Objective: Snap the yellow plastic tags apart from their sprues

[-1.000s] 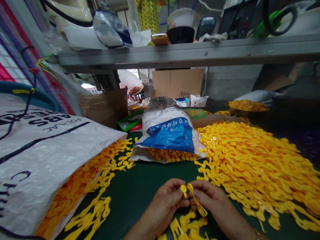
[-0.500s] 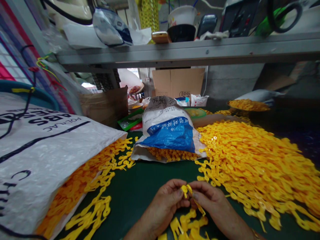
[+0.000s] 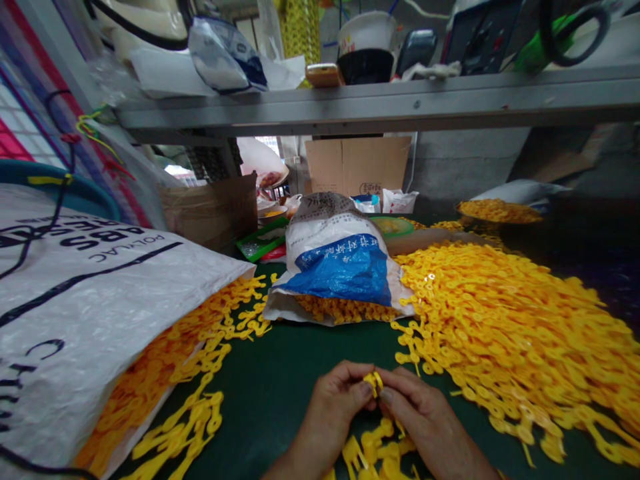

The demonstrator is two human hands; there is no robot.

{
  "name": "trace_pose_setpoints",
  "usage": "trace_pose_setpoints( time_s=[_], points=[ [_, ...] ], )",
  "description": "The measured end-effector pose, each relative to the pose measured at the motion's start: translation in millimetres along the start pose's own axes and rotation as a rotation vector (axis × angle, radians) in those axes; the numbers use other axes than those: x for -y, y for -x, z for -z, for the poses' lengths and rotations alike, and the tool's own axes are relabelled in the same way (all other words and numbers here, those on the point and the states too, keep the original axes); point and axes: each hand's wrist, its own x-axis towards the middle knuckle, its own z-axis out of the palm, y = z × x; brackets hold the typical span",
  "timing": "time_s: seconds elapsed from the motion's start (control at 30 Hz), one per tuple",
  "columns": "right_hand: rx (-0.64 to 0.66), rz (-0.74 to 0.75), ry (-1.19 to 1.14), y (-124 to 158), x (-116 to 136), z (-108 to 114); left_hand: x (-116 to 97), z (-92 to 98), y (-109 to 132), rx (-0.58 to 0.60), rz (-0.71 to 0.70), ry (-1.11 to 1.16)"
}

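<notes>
My left hand (image 3: 334,408) and my right hand (image 3: 416,412) meet low in the middle, both pinched on one small yellow plastic piece (image 3: 373,382) held between thumbs and fingertips. Beneath the hands lie several more yellow pieces (image 3: 373,450) on the dark green table (image 3: 280,373). A large heap of the same yellow pieces (image 3: 505,320) spreads to the right of the hands.
A big white woven sack (image 3: 85,313) on the left spills yellow pieces (image 3: 200,373). A smaller white and blue bag (image 3: 340,267) lies behind the hands. Cardboard boxes (image 3: 357,163) stand at the back. A grey shelf (image 3: 380,100) runs overhead, cluttered.
The hands have drawn slightly closer together and lower. The yellow piece, earlier hanging down in a long strip from the right fingers, is now folded tight between both pinches.
</notes>
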Motion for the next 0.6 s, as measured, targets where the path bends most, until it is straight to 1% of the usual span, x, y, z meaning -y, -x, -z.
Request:
trace_pose_setpoints(
  time_s=[0.17, 0.33, 0.5, 0.6],
  points=[
    [0.006, 0.103, 0.091, 4.6, -0.4, -6.2, -2.0, -5.4, 5.3, -0.062, -0.137, -0.209],
    [0.005, 0.218, 0.223, 5.9, -8.6, -10.9, -3.5, -7.3, 12.3, -0.080, -0.226, -0.447],
    [0.021, 0.312, 0.352, 4.6, -12.9, -16.9, -3.0, -5.4, 11.5, -0.127, -0.228, -0.422],
    [0.038, 0.304, 0.381, 2.3, -11.3, -20.0, 0.7, -6.1, 8.6, -0.143, -0.224, -0.415]
  ],
)
